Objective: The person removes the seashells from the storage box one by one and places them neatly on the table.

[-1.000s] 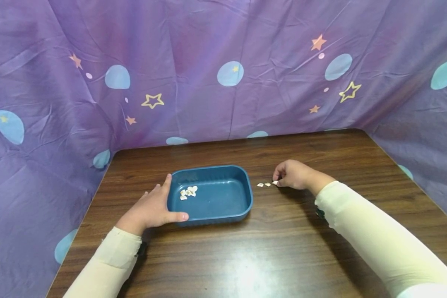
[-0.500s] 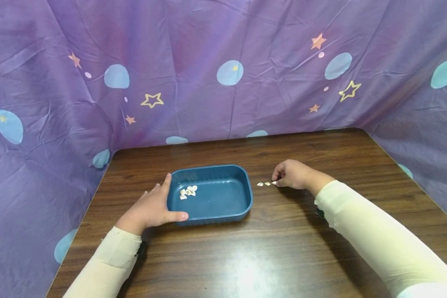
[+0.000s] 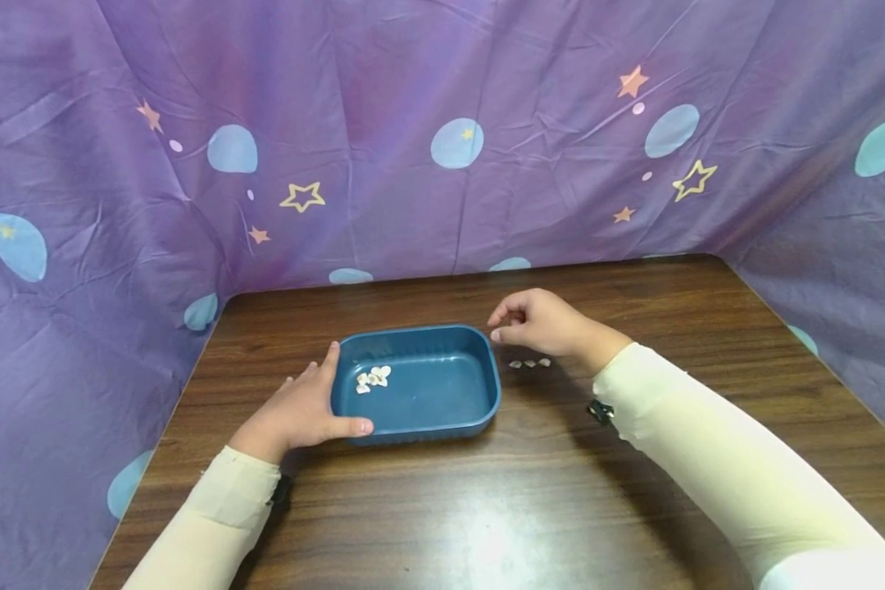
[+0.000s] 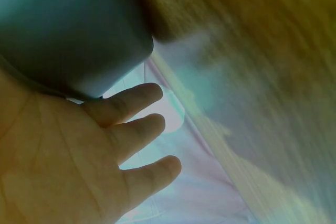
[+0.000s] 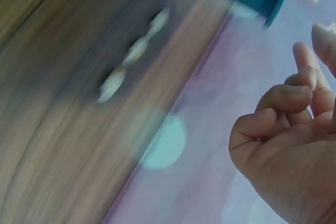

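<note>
A dark blue plastic tray [image 3: 420,430] stands on the table. Several small white seashells [image 3: 372,378] lie clustered at its left end. My left hand [image 3: 306,414] rests against that end, thumb along the front rim and index finger at the back left corner. In the left wrist view its other fingers [image 4: 139,132] are straight and spread beside the tray wall. Three more shells [image 3: 530,363] form a short row on the wood, right of the tray; they look blurred in the right wrist view. Above and behind the row, my right hand [image 3: 549,328] hovers near the tray's back right corner, loosely curled and holding nothing visible.
The brown wood-grain table [image 3: 531,508] has a bright glare patch near its front. A purple curtain [image 3: 383,164] with stars and blue ovals hangs behind it and along both sides.
My right hand has let go of the rightmost shell in the row, then lifted and moved left towards the tray. The left hand and the tray have stayed in place.
</note>
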